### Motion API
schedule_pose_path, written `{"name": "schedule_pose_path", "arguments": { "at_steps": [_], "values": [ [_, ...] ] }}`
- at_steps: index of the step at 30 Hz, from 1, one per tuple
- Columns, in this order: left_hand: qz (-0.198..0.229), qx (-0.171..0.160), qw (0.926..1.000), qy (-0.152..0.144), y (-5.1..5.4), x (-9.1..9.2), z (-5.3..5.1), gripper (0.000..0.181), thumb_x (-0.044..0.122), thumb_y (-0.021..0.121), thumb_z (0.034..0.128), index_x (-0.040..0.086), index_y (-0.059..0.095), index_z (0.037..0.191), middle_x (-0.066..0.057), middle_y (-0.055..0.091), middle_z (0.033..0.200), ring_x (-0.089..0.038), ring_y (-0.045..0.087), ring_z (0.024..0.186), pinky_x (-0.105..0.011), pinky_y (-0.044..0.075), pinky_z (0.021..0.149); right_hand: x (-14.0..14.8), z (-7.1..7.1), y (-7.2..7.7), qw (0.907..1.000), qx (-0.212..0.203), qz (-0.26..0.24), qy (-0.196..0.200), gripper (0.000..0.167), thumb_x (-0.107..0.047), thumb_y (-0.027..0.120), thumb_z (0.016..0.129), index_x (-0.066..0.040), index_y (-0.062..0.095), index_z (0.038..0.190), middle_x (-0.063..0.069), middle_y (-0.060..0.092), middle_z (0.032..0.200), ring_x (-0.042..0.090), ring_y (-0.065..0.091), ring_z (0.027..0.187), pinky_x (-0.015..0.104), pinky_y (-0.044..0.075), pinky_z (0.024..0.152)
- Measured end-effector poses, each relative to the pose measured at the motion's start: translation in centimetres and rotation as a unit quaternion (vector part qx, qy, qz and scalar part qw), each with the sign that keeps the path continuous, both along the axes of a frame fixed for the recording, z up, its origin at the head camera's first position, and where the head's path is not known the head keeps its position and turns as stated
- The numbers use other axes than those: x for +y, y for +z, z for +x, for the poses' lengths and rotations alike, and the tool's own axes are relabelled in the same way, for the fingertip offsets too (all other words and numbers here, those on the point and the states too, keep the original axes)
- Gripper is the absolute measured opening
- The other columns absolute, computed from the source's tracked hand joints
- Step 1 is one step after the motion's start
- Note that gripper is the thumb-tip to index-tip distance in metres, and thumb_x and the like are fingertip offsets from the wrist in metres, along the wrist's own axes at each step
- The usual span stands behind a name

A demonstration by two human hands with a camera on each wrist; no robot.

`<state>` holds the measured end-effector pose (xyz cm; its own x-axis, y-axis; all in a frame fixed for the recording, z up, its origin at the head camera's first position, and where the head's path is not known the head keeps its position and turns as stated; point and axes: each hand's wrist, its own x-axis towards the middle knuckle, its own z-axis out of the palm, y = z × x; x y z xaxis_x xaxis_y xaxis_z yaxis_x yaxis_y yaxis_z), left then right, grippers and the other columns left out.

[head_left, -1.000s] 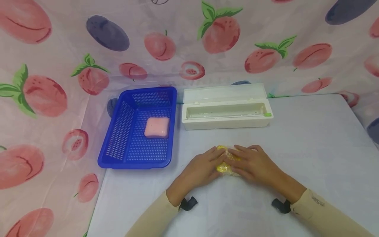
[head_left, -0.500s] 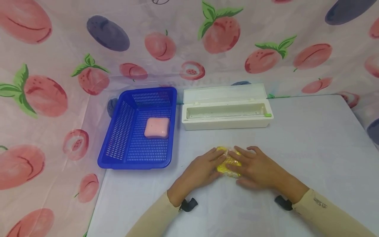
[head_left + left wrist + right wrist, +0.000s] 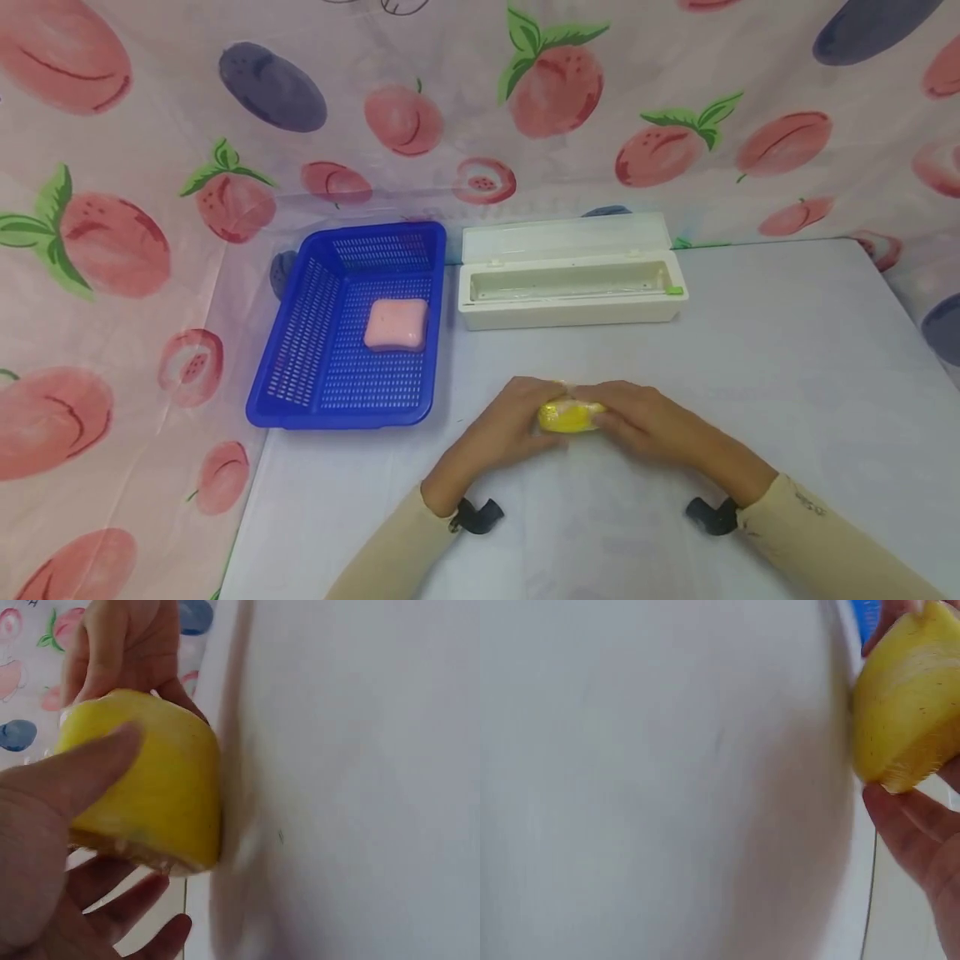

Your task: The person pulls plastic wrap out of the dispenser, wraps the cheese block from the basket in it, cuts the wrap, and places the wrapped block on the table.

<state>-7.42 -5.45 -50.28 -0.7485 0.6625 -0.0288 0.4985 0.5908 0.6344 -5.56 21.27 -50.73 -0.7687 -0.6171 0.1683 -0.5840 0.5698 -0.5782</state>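
Note:
A rounded yellow block [image 3: 567, 417], like a soap bar wrapped in clear film, is held between both hands just in front of the white box. My left hand [image 3: 498, 425] grips its left end; in the left wrist view the thumb [image 3: 105, 765] lies along the yellow face and the other fingers spread behind and below. On the other end, my right hand [image 3: 654, 423] holds it with bent fingers; in the right wrist view its fingertips [image 3: 889, 806] touch the block's lower edge. The hands partly hide the block in the head view.
A blue perforated basket [image 3: 258, 412] stands to the left with a pink bar [image 3: 397, 324] inside. Behind the hands is a long white cling-film dispenser box [image 3: 570, 315], lid raised, with a green slider [image 3: 674, 291]. Fruit-patterned cloth hangs behind the white table [image 3: 795, 350].
The yellow block has gone from lying flat under the fingers to tilted up, its smooth yellow side now facing the head camera. Both hands have closed in around its ends.

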Motion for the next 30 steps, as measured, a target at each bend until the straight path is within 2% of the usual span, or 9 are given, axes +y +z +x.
{"name": "schedule_pose_path", "arguments": {
  "at_steps": [3,5,8,11,14,18,21,26,30],
  "values": [
    [0.055,-0.035,0.9970,0.041,0.0,0.4,-0.1,0.047,0.040,0.077,0.0910,0.020,0.063,0.131,0.007,0.070,0.124,-0.009,0.062,0.114,-0.028,0.050,0.102,-0.2,0.0,0.5,0.9937,-0.097,-0.042,-0.035,0.034,-0.023,0.054,0.107,-0.022,0.058,0.140,-0.010,0.071,0.113,0.007,0.065,0.097,0.030,0.057,0.088],
    [0.089,-0.086,0.9897,0.072,0.1,0.6,0.0,0.044,0.046,0.073,0.0931,0.020,0.063,0.128,0.008,0.071,0.116,-0.006,0.064,0.103,-0.026,0.053,0.093,-0.4,0.0,0.9,0.9772,-0.192,-0.061,-0.067,0.033,-0.032,0.046,0.110,-0.024,0.055,0.141,-0.008,0.069,0.111,0.009,0.062,0.094,0.026,0.056,0.085],
    [0.126,-0.158,0.9721,0.119,0.3,1.1,0.1,0.045,0.052,0.066,0.0962,0.020,0.058,0.128,0.006,0.069,0.106,-0.008,0.063,0.091,-0.025,0.054,0.081,-0.7,0.1,1.5,0.9286,-0.338,-0.117,-0.098,0.044,-0.045,0.035,0.111,-0.022,0.046,0.146,0.006,0.062,0.127,0.021,0.063,0.107,0.036,0.060,0.088],
    [0.138,-0.191,0.9586,0.160,0.3,1.8,0.2,0.051,0.052,0.061,0.0987,0.019,0.052,0.136,0.002,0.067,0.104,-0.009,0.061,0.085,-0.025,0.053,0.075,-1.3,0.2,1.9,0.8736,-0.439,-0.180,-0.107,0.051,-0.048,0.036,0.110,-0.018,0.033,0.151,0.018,0.051,0.134,0.029,0.062,0.111,0.047,0.061,0.086],
    [0.133,-0.181,0.9580,0.179,0.3,2.3,0.3,0.064,0.054,0.054,0.1016,0.016,0.044,0.152,-0.001,0.067,0.113,-0.011,0.059,0.087,-0.028,0.052,0.080,-1.7,0.4,1.7,0.8456,-0.475,-0.217,-0.112,0.056,-0.043,0.047,0.108,-0.014,0.026,0.151,0.023,0.050,0.134,0.030,0.065,0.110,0.050,0.061,0.084],
    [0.135,-0.176,0.9608,0.166,0.4,2.7,0.7,0.074,0.053,0.047,0.1050,0.015,0.023,0.163,-0.007,0.061,0.139,-0.012,0.058,0.101,-0.035,0.050,0.097,-1.9,0.6,1.6,0.8425,-0.470,-0.224,-0.140,0.061,-0.041,0.056,0.105,-0.012,0.026,0.150,0.022,0.057,0.128,0.029,0.068,0.103,0.047,0.062,0.084],
    [0.148,-0.193,0.9584,0.150,0.4,2.9,1.1,0.077,0.049,0.049,0.1052,0.015,0.014,0.165,-0.006,0.054,0.148,-0.012,0.057,0.108,-0.037,0.047,0.104,-1.8,0.8,1.5,0.8447,-0.461,-0.219,-0.163,0.062,-0.044,0.055,0.104,-0.012,0.027,0.149,0.019,0.062,0.123,0.028,0.068,0.098,0.044,0.062,0.082],
    [0.162,-0.202,0.9519,0.164,0.2,4.0,1.5,0.077,0.046,0.052,0.1045,0.014,0.016,0.165,-0.004,0.060,0.134,-0.010,0.056,0.100,-0.031,0.049,0.097,-1.6,1.2,1.5,0.8444,-0.448,-0.205,-0.210,0.067,-0.049,0.053,0.104,-0.013,0.022,0.151,0.019,0.065,0.119,0.025,0.067,0.091,0.035,0.061,0.078],
    [0.177,-0.206,0.9423,0.196,-0.1,5.7,1.5,0.072,0.046,0.051,0.1044,0.015,0.024,0.163,0.000,0.062,0.126,-0.006,0.056,0.093,-0.026,0.049,0.090,-0.6,1.6,1.8,0.8371,-0.446,-0.216,-0.232,0.077,-0.049,0.057,0.102,-0.021,0.013,0.159,0.025,0.050,0.146,0.024,0.065,0.104,0.031,0.059,0.083]
  ]
}}
